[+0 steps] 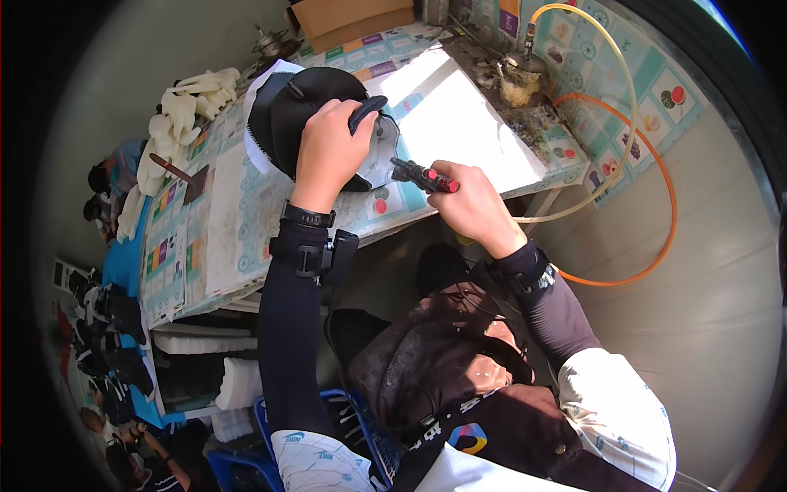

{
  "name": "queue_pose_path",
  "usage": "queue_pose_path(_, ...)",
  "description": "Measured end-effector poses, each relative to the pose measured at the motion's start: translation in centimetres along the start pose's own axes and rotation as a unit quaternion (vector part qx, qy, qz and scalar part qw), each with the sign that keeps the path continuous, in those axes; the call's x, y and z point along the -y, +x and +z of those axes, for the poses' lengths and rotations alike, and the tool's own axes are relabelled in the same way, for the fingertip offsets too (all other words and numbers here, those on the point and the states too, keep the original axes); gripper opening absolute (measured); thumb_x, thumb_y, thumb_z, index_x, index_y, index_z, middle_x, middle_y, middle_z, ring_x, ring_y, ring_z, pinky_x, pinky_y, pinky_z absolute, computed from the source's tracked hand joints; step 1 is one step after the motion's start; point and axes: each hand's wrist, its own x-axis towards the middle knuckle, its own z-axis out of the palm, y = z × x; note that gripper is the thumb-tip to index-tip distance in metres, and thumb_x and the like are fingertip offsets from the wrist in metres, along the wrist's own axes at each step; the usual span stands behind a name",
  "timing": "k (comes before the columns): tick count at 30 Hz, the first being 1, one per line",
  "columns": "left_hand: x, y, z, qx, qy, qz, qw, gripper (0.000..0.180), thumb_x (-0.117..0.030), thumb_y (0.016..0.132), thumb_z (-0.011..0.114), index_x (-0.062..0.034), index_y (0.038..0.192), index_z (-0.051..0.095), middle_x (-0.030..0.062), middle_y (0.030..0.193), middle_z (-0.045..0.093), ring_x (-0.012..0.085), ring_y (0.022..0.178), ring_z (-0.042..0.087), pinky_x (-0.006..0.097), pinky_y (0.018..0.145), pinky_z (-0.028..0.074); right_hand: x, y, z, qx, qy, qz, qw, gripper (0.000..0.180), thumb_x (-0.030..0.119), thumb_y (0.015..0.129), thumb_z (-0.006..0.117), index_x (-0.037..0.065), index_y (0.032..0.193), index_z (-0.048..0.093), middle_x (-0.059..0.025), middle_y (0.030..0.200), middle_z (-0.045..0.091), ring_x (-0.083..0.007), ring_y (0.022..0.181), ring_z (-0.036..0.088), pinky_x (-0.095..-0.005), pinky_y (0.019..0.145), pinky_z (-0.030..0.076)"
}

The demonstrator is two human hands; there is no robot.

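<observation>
My left hand [336,141] is closed on a black, rounded sewn piece [316,82] at the near side of the table. Its thumb and fingers pinch a thick black padded edge. White material shows along the outer left side of this piece, and a pale grey inner face is turned toward my right hand; its exact kind I cannot tell. In my right hand [475,201] is a dark spray gun [422,175] with red knobs, my fingers wrapped round it. The gun's nozzle end is close to the pale face, apparently just apart from it.
A yellowish hose [633,90] loops from a glue-crusted pot [519,80] toward my right hand. An orange hose [674,197] curves at the right. White foam-like forms [176,123], a brown-handled scraper [172,168] and a cardboard box [352,20] lie beyond. Other people [115,184] are at far left.
</observation>
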Motion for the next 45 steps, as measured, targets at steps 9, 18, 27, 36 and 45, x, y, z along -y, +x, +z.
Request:
queue_pose_path(9, 0.0, -5.8, -2.3, -0.015, -0.141, -0.109, 0.984, 0.020, -0.014, 0.098, 0.072, 0.0022, 0.110, 0.068, 0.0125, 0.086, 0.070, 0.0182, 0.068, 0.065, 0.032, 0.066, 0.052, 0.9, -0.4, -0.2, 0.011, 0.007, 0.011, 1.000, 0.027, 0.006, 0.080, 0.054, -0.003, 0.100, 0.071, -0.0341, 0.087, 0.065, -0.0533, 0.091, 0.063, -0.0534, 0.083, 0.052)
queue_pose_path(18, -0.4, -12.9, -2.3, -0.027, -0.238, -0.163, 0.957, 0.030, -0.001, 0.101, 0.066, 0.0051, 0.128, 0.057, 0.0064, 0.106, 0.067, 0.0098, 0.095, 0.064, 0.024, 0.085, 0.051, 0.4, -1.2, -0.7, 0.006, 0.016, 0.004, 1.000, 0.025, 0.005, 0.080, 0.055, -0.003, 0.098, 0.069, -0.0335, 0.086, 0.063, -0.0538, 0.087, 0.061, -0.0534, 0.078, 0.049)
queue_pose_path(27, -0.8, -12.0, -2.2, -0.076, -0.214, -0.151, 0.962, 0.026, -0.006, 0.097, 0.071, 0.0016, 0.120, 0.061, 0.0064, 0.088, 0.067, 0.0119, 0.075, 0.063, 0.027, 0.071, 0.052, 0.4, -1.8, 0.3, -0.002, 0.007, -0.026, 1.000, 0.020, 0.004, 0.079, 0.055, -0.003, 0.094, 0.067, -0.0328, 0.082, 0.062, -0.0542, 0.087, 0.061, -0.0560, 0.077, 0.048)
queue_pose_path(36, -1.7, -15.2, -2.8, -0.040, -0.241, -0.189, 0.951, 0.033, 0.001, 0.100, 0.065, 0.0058, 0.132, 0.055, 0.0110, 0.116, 0.068, 0.0145, 0.106, 0.065, 0.028, 0.095, 0.051, 0.4, -1.9, 0.5, 0.074, 0.054, -0.015, 0.996, 0.022, 0.008, 0.078, 0.067, -0.003, 0.096, 0.064, -0.0268, 0.077, 0.059, -0.0486, 0.076, 0.057, -0.0479, 0.070, 0.047)
queue_pose_path(45, -1.8, -17.8, -1.8, -0.079, -0.235, -0.180, 0.952, 0.035, -0.003, 0.096, 0.068, 0.0036, 0.128, 0.058, 0.0129, 0.104, 0.070, 0.0196, 0.093, 0.068, 0.033, 0.087, 0.053, 0.9, -1.9, -0.5, 0.090, 0.004, -0.038, 0.995, 0.022, 0.007, 0.081, 0.055, -0.003, 0.092, 0.071, -0.0317, 0.082, 0.066, -0.0525, 0.086, 0.064, -0.0557, 0.077, 0.051)
